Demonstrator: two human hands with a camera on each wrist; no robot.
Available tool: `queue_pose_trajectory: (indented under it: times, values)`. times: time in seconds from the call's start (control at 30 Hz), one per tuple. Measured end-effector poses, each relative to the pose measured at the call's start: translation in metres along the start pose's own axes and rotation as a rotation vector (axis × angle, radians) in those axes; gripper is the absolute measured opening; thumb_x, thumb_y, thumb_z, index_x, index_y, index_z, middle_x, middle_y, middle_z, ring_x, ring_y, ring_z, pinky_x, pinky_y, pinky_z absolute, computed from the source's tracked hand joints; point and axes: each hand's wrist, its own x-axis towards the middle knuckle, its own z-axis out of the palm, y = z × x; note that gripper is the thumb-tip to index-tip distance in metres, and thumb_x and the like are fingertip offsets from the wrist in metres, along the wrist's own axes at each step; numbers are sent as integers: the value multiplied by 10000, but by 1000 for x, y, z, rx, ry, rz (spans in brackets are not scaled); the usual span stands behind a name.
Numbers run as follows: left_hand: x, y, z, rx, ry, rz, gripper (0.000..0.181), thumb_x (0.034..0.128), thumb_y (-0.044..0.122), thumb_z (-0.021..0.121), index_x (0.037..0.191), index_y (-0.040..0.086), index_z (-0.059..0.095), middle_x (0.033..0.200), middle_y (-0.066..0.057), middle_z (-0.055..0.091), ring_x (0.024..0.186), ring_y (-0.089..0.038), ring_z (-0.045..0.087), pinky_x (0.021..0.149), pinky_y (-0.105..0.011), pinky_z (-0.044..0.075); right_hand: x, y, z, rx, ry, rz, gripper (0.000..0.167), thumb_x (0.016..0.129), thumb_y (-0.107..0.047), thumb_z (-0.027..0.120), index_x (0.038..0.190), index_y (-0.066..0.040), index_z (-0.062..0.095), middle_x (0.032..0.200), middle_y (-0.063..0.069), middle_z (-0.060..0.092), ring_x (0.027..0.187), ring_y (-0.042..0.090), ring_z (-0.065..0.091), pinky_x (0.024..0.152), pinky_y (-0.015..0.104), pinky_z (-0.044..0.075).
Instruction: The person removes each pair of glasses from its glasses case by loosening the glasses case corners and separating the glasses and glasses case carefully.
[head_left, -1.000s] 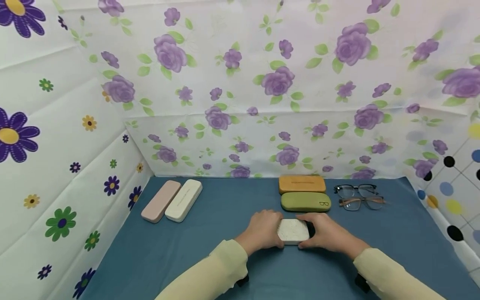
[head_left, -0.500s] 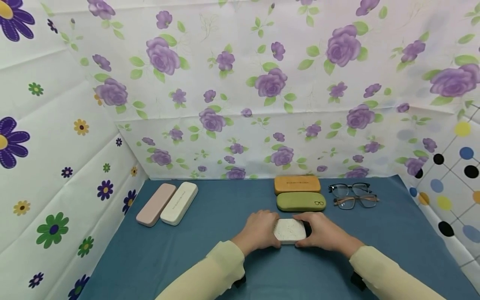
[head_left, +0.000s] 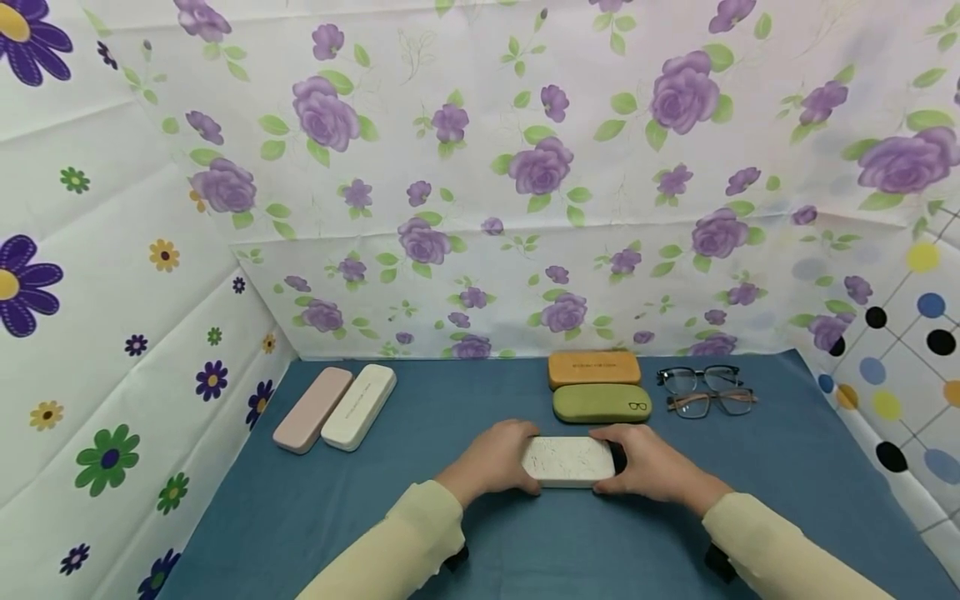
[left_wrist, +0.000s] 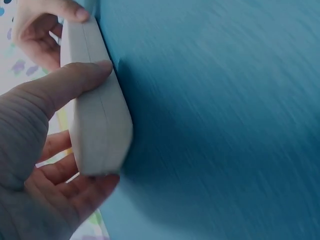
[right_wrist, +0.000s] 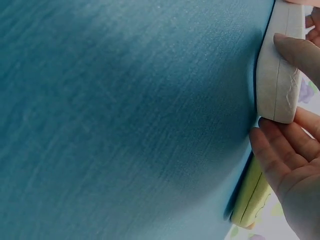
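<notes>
A white, speckled glasses case (head_left: 567, 462) lies lengthwise before me on the blue cloth, its lid closed. My left hand (head_left: 491, 460) holds its left end, and my right hand (head_left: 654, 463) holds its right end. In the left wrist view, the left thumb lies across the seam of the white case (left_wrist: 102, 125), with the fingers around its end. From the right wrist, the right thumb presses the near side of the case (right_wrist: 277, 85) while the fingers reach round the end. The far side is partly hidden by both hands.
Behind the hands lie a green glasses case (head_left: 600, 403) and an orange case (head_left: 596, 369). Two pairs of glasses, one dark (head_left: 697, 380) and one brown-framed (head_left: 711, 403), lie right of them. A pink case (head_left: 312, 410) and a cream case (head_left: 360, 407) sit at the left.
My left hand has slid left along the white glasses case, uncovering more of its top. The right hand stays at its end. The head view shifted slightly earlier.
</notes>
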Motion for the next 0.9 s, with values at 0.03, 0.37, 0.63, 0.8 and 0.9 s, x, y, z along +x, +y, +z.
queue_pose_trajectory:
  times: [0.03,0.37,0.63,0.8,0.9]
  values:
    - [-2,-3,-1,-16,-2,0,760,588,424,869,1255,208,576,1171,37,612,961,-99,558,768,-292,480,0,0,0,-1,1,0,823,610,-537,815,1304,-179,555,1204,-96,601,1103,90,558,862,360,495]
    - [-11,-18,-6,-102,-2,21,694,597,368,875,1204,168,605,1107,14,616,887,-87,542,725,-259,470,-2,-3,-1,-6,-13,-5,847,620,-500,824,1335,-163,521,1247,-69,578,1125,110,551,874,366,494]
    - [-11,-22,-8,-125,-1,11,615,599,369,871,1132,171,635,988,56,611,786,-53,518,653,-232,451,0,-7,-2,-38,12,-23,845,611,-500,830,1323,-154,536,1228,-68,590,1117,101,553,882,365,493]
    - [-12,-23,-7,-144,6,5,570,603,367,869,1090,181,637,942,85,618,745,-28,530,629,-218,454,-2,-7,0,-46,17,-11,833,625,-513,817,1327,-166,533,1220,-76,592,1090,80,558,858,350,499]
    - [-13,-23,-7,-152,1,7,570,607,373,866,1092,181,636,940,88,631,736,-14,541,628,-213,460,-2,-7,1,-36,32,-1,833,625,-513,817,1327,-168,532,1215,-79,592,1066,62,561,831,330,502]
